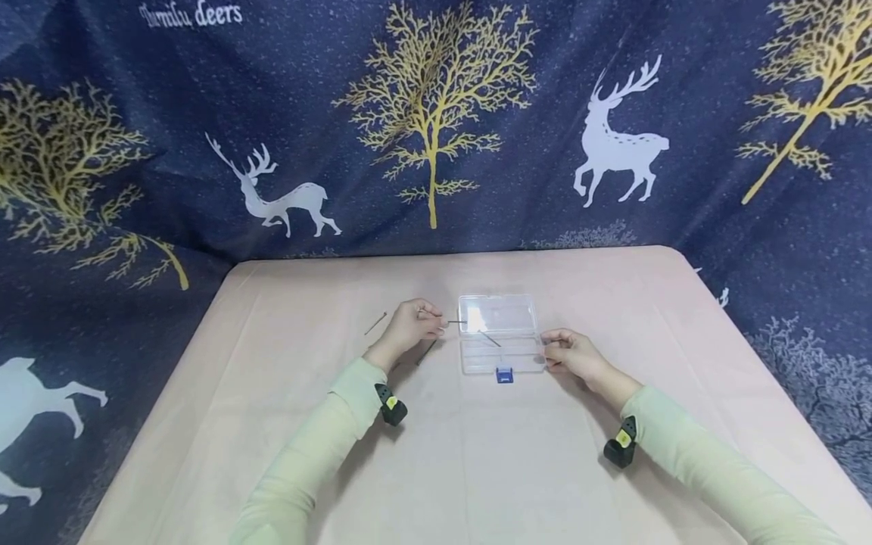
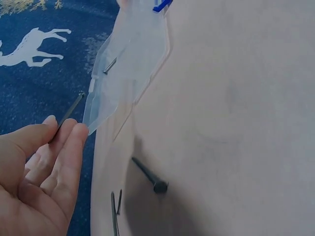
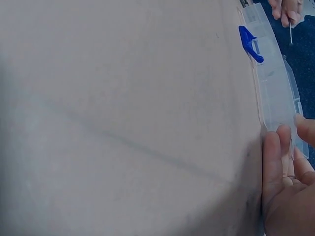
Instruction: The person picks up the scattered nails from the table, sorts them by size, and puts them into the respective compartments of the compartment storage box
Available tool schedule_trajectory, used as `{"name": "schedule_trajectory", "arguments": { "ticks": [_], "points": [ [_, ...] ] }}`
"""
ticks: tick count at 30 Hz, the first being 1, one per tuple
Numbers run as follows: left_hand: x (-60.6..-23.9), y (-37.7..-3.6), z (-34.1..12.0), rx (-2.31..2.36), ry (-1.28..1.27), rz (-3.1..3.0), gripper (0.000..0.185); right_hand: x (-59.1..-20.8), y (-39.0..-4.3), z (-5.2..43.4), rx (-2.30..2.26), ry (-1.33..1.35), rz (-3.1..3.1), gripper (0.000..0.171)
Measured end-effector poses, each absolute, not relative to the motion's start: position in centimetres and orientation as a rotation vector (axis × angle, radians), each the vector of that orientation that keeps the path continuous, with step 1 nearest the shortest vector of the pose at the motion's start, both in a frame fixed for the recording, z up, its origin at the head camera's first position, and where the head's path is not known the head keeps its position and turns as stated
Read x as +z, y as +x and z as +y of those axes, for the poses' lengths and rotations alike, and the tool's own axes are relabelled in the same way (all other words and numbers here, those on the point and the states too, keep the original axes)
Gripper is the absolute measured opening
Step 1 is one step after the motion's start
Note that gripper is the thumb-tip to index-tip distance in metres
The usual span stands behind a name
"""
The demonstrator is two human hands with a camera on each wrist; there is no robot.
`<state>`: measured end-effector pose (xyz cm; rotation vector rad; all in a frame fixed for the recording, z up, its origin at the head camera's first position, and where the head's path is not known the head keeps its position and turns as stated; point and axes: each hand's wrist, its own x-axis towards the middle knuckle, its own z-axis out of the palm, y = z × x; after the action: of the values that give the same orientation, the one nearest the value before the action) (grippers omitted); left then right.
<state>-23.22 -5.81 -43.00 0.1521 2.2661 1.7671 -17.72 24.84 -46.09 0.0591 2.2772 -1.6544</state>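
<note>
My left hand (image 1: 413,327) pinches a dark nail (image 2: 69,114) between thumb and fingertips, its head pointing toward the box. The clear plastic box (image 1: 470,365) lies open, lid (image 1: 500,304) folded back, with a blue latch (image 1: 504,375) at its front. Another nail (image 1: 490,338) lies inside the box, slanted near the hinge line. At the box's right end, my right hand (image 1: 571,353) holds its side wall, thumb above and fingers outside. Loose nails rest on the table beside and below the left hand, including a thick one (image 2: 149,176) and two thinner, partly overlapping ones (image 2: 114,211).
A pale pink cloth covers the table (image 1: 490,454). Beyond its far edge hangs a dark blue curtain (image 1: 477,212) printed with deer and trees. One more loose nail (image 1: 375,323) lies left of the left hand. Each wrist wears a small black camera (image 1: 391,407).
</note>
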Motion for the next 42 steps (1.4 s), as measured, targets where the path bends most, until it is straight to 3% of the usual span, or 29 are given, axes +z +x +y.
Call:
{"name": "schedule_trajectory", "arguments": {
  "ticks": [20,42],
  "points": [
    [-43.2,-24.4,-3.6,1.536,0.315,2.353,0.016,-46.3,-17.9,24.9,-1.718,0.097,2.256,0.047],
    [-42.5,-23.5,-2.0,1.485,0.443,2.233,0.019,-46.7,-17.9,25.2,-1.738,0.103,2.264,0.045]
  ]
}}
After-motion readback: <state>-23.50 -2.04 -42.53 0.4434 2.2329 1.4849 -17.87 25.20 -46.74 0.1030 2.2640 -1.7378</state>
